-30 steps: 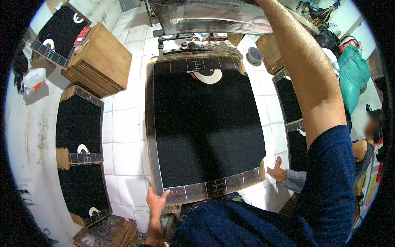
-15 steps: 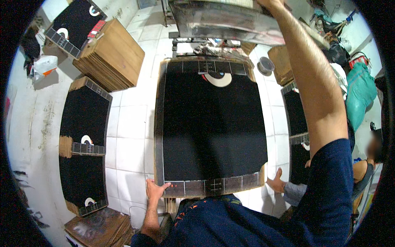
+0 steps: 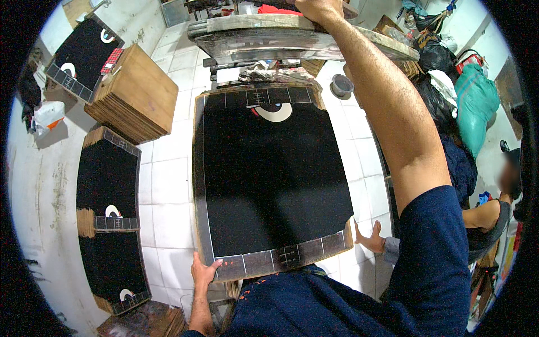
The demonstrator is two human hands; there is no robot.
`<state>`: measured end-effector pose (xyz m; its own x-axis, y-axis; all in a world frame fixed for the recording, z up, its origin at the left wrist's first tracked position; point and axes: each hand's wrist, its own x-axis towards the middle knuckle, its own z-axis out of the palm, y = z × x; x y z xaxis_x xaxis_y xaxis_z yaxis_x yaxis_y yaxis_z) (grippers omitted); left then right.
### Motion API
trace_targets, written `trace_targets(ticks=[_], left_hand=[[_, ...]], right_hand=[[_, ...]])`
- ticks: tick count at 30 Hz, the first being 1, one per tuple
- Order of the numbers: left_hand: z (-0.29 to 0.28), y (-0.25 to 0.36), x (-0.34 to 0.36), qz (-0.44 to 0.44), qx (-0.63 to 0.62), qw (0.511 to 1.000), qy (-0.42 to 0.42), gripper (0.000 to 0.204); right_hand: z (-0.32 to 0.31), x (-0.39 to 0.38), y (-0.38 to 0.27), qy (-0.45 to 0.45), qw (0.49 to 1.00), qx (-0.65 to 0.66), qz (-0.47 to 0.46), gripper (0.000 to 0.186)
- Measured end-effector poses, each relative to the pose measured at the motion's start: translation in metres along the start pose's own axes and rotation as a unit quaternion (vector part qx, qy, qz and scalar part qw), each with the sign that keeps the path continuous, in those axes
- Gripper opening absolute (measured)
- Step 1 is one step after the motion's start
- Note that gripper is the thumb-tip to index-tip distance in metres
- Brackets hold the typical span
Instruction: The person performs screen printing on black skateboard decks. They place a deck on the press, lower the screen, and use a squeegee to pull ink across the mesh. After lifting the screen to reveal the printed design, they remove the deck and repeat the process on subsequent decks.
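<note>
In front of me lies a board (image 3: 199, 185) with a black fabric panel (image 3: 269, 185) spread over it, a dark, white-marked strip along its near and far ends. A pale ring-shaped print (image 3: 275, 114) shows near the panel's far end. My left hand (image 3: 203, 272) holds the board's near left corner, thumb on top and fingers at the side. My right arm stretches far forward. At its end my right hand (image 3: 321, 10) is closed over the top edge of a long, smeared screen frame (image 3: 264, 48), which stands tilted up beyond the board. Its fingertips are partly cut off.
More black panels on boards (image 3: 106, 180) line the left side. A tall stack of brown boards (image 3: 140, 90) stands behind them. A clear tub (image 3: 341, 86) sits past the far right corner. Another person (image 3: 488, 219) and a bare hand or foot with a grey cuff (image 3: 370, 240) are at right.
The view has shifted, so the board appears further left and slightly lower. More of the screen frame's top edge shows, and my right hand appears further left on it. My left hand keeps its corner.
</note>
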<state>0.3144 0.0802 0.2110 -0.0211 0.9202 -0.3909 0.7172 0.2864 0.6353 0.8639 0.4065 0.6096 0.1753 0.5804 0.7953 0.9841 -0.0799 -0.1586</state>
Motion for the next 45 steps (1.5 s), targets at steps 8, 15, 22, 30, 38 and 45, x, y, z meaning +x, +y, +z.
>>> trace_targets(ticks=[8, 15, 22, 30, 38, 45], left_hand=[[0.003, -0.001, 0.003, -0.044, -0.009, 0.999, -0.001, 0.079], [0.025, -0.025, 0.015, -0.132, 0.047, 0.990, 0.028, 0.099], [0.034, 0.000, 0.037, -0.113, 0.085, 0.989, 0.045, 0.101], [0.055, 0.265, 0.101, 0.005, -0.746, 0.654, -0.122, 0.089], [0.130, 0.196, 0.118, -0.293, -0.564, 0.772, 0.015, 0.085], [0.132, 0.157, 0.151, 0.290, 0.126, 0.940, 0.125, 0.113]], right_hand=[[-0.007, 0.011, -0.003, -0.026, 1.000, 0.005, 0.013, 0.034], [0.002, 0.016, 0.007, 0.009, 0.999, 0.034, -0.034, 0.029], [-0.004, -0.058, 0.003, 0.024, 0.998, 0.021, -0.051, 0.040], [-0.007, -0.276, -0.009, -0.031, 0.996, 0.071, -0.043, 0.044], [0.126, -0.331, 0.036, -0.206, 0.975, 0.082, -0.022, 0.035], [0.219, -0.306, 0.055, -0.354, 0.935, -0.011, -0.034, 0.039]])
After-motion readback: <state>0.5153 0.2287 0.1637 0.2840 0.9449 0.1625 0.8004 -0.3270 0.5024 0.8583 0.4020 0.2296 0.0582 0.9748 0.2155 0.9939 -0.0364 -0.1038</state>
